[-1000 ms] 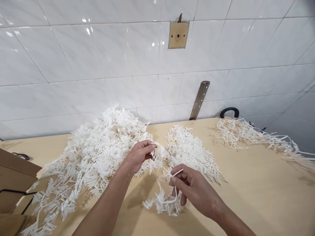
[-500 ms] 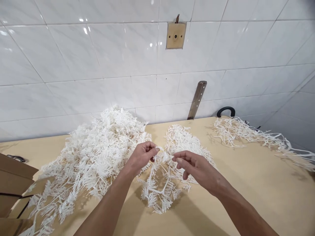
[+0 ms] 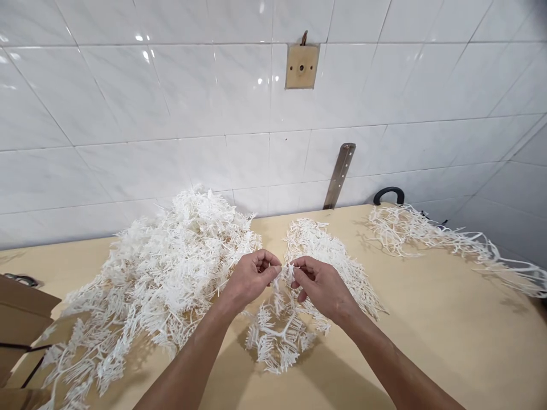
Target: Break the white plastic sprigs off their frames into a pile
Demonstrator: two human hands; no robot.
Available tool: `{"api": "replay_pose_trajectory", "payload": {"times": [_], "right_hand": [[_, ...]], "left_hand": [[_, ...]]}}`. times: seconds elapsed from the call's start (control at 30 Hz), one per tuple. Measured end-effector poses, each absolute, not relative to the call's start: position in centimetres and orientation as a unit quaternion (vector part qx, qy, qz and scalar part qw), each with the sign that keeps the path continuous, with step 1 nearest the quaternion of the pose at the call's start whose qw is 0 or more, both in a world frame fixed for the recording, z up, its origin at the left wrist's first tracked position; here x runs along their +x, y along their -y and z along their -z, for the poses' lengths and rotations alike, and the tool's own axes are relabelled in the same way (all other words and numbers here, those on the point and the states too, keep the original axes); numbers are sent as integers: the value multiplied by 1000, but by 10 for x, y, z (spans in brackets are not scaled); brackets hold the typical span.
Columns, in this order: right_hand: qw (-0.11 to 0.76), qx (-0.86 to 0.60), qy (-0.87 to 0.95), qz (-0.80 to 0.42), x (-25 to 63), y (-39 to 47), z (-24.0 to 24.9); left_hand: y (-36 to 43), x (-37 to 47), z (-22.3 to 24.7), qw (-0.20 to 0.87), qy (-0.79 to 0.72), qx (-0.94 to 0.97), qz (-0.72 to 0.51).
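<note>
Near the middle of the table, my left hand (image 3: pixel 253 277) pinches the upper end of a white feathery plastic branch (image 3: pixel 277 336) between thumb and fingers. Close beside it, my right hand (image 3: pixel 321 286) is closed in a pinch on a small white tuft of the same branch. The rest of the branch hangs below both hands, its forked stem and fringed sprigs over the tabletop. A big heap of similar white branches (image 3: pixel 183 267) lies left of my left hand. Behind my right hand is a smaller pile of thin white pieces (image 3: pixel 327 250).
Bare, stripped-looking white stems (image 3: pixel 431 228) lie at the right of the table (image 3: pixel 427 319). Behind them is a black curved handle (image 3: pixel 388 195). A metal strip (image 3: pixel 341 175) leans on the tiled wall. A cardboard box (image 3: pixel 25 313) stands at the left edge, near dark scissor-like handles (image 3: pixel 21 279).
My right hand has moved left and its fingers have closed on the tuft beside my left hand. The left hand keeps its pinch and has shifted slightly right and down.
</note>
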State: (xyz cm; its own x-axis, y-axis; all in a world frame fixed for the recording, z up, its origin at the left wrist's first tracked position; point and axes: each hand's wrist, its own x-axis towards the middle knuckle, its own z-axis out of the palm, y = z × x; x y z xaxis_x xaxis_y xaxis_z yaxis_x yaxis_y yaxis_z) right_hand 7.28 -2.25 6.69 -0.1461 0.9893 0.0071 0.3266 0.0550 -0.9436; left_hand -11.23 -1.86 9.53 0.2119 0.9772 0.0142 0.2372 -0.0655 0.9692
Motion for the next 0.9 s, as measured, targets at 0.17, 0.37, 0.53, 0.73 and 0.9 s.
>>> {"api": "replay_pose_trajectory", "payload": {"times": [0.17, 0.37, 0.53, 0.73, 0.9], "right_hand": [[430, -529, 578, -448, 68, 20, -62], [455, -502, 580, -452, 61, 22, -63], [501, -477, 564, -452, 58, 22, -62], [480, -455, 562, -497, 59, 21, -62], [503, -433, 557, -499, 62, 18, -60]], "left_hand": [[20, -110, -91, 384, -509, 674, -373], [23, -103, -91, 310, -517, 684, -411], [26, -100, -91, 310, -512, 691, -405], [24, -101, -80, 216, -497, 738, -403], [20, -105, -73, 153, -472, 760, -419]]}}
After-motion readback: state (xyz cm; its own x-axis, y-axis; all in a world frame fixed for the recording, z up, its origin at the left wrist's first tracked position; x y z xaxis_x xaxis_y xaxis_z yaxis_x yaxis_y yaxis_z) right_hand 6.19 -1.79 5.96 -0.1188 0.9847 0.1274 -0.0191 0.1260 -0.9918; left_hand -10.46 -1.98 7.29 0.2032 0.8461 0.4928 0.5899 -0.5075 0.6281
